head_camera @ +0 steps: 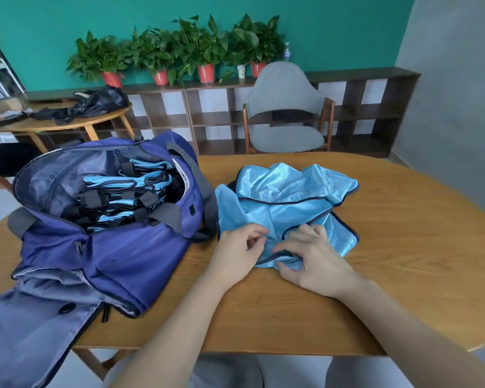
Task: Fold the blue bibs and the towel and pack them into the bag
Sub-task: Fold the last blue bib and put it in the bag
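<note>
A crumpled light-blue bib (286,203) with dark edging lies on the wooden table (403,247), right of the open purple bag (140,247). Several folded blue bibs (123,197) with black straps are stacked inside the bag. My left hand (235,253) pinches the bib's near edge with curled fingers. My right hand (311,261) grips the same near edge beside it, fingers curled into the fabric. No towel is visible.
The bag's grey-lined flap (39,317) hangs over the table's near left edge. A grey chair (286,113) stands behind the table, before low shelves with potted plants (179,51). A second table (67,119) with dark bags is at the back left.
</note>
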Tool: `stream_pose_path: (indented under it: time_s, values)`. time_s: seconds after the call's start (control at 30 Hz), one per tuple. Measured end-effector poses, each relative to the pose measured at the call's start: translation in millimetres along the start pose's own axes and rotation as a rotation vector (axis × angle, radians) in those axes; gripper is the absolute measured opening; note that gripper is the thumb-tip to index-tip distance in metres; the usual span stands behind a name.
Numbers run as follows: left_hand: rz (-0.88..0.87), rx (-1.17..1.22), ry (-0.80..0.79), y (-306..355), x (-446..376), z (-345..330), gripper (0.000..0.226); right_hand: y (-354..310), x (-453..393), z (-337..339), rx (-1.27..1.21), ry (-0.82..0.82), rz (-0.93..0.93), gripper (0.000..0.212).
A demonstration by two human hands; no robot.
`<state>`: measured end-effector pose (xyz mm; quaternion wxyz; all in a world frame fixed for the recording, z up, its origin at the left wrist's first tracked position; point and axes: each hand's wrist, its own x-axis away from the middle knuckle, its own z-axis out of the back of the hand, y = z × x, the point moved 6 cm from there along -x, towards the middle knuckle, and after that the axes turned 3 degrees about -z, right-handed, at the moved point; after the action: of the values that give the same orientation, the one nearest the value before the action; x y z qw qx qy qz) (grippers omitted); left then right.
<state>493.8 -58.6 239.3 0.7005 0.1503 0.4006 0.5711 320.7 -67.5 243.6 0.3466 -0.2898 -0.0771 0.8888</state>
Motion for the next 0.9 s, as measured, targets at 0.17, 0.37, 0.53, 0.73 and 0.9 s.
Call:
stream_pose_path:
  time_s: [0.17, 0.37, 0.53, 0.73, 0.9]
  values:
    - [0.014, 0.157, -0.051, 16.7, 7.3, 5.8, 0.016, 7.6, 0.8, 7.9, -0.042, 0.155, -0.033, 0.035]
    - [-0.131, -0.076, 0.080, 16.5, 10.5, 7.2, 0.017, 16.1, 9.2, 36.2, -0.129, 0.402, -0.204, 0.031]
    - [-0.159, -0.126, 0.277, 9.5, 12.7, 20.2, 0.018, 29.1, 28.0, 47.6, -0.070, 0.179, -0.128, 0.053]
    - [-0.173, -0.140, 0.304, 18.9, 7.8, 28.9, 0.038, 63.1, 43.8, 102.5, 0.132, 0.043, -0.193, 0.030]
    - [-0.121, -0.132, 0.254, 25.9, -12.8, 59.3, 0.038, 77.2, 45.1, 140.9, 0.204, 0.072, -0.243, 0.022]
